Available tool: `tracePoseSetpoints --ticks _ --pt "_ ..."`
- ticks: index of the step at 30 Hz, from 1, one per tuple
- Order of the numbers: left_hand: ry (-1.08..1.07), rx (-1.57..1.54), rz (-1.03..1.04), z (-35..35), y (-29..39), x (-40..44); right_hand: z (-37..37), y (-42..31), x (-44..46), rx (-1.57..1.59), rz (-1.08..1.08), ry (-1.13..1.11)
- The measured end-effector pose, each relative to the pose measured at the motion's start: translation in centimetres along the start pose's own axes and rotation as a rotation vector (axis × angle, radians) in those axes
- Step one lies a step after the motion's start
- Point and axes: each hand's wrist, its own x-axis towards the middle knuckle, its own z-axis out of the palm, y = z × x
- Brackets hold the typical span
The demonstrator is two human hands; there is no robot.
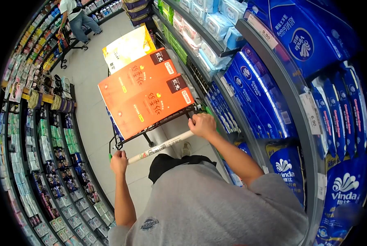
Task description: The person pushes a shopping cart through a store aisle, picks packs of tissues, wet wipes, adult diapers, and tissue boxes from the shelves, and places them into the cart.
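Note:
My left hand (118,162) is closed around the left end of a shopping cart's push handle (163,148). Toward the handle's other end, my right hand (202,125) grips it too, fingers wrapped over the bar. In front of the handle, two orange packs (150,110) with dark label patches lie side by side across the top of the cart (140,137). Beyond them rests a yellow and white pack (128,47). Whatever lies lower in the cart is mostly hidden under these packs.
Close on the right stands shelving with blue Vinda tissue packs (260,98) and price tags (310,112). Left is a long shelf wall (52,164) of small packaged goods. Up the tiled aisle (94,78), another person (77,18) stands by a cart. Stacked bundles (137,9) sit at the far end.

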Motion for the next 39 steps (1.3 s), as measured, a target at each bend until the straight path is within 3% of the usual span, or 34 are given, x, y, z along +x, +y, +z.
tracePoseSetpoints --ticks 3,5,7,8,9,11,15,18,21,23,27,31,33,37,39 --pt "0.129 -0.009 0.053 0.6 0.1 0.7 0.1 0.0 1.4 0.002 0.021 -0.037" --pt "0.091 -0.038 0.035 0.1 0.5 1.0 -0.3 -0.1 1.8 0.017 0.034 -0.068" --pt "0.302 -0.311 0.157 1.8 -0.3 2.2 -0.6 -0.1 2.4 0.044 0.044 -0.091" --pt "0.211 -0.397 0.022 1.6 -0.4 3.1 -0.8 -0.1 2.7 0.059 0.042 -0.11" --pt "0.199 -0.401 0.046 0.8 0.7 3.4 -0.6 0.0 2.9 0.05 0.06 -0.093" --pt "0.392 -0.472 0.209 -0.7 5.0 4.5 0.1 0.4 3.3 0.005 0.026 -0.08" --pt "0.317 -0.639 0.483 -6.1 18.0 6.5 -0.7 0.7 3.4 0.192 0.006 -0.07" --pt "0.169 -0.711 0.814 -8.9 27.6 6.4 -3.0 0.4 3.1 0.638 0.192 -0.094" --pt "0.108 -0.727 1.13 -10.2 35.0 6.6 -8.2 0.0 2.5 0.668 0.213 0.084" --pt "-0.007 -0.8 1.222 -11.0 39.3 5.7 -12.2 -0.1 2.5 0.782 0.227 0.171" --pt "-0.234 -0.945 1.274 -12.1 45.7 3.9 -22.4 -4.5 2.9 0.725 0.17 0.383" --pt "-0.378 -1.015 1.44 -15.1 51.7 2.3 -28.3 -7.6 2.2 0.346 -0.042 0.853" --pt "-0.432 -1.072 1.471 -15.8 54.0 1.8 -29.9 -9.3 2.4 0.284 -0.017 1.056" --pt "-0.655 -1.177 1.519 -15.6 57.5 1.5 -30.2 -10.1 3.6 0.223 0.115 1.145" --pt "-0.789 -1.22 1.482 -15.3 58.0 1.3 -29.4 -9.4 4.0 0.468 0.246 1.051"
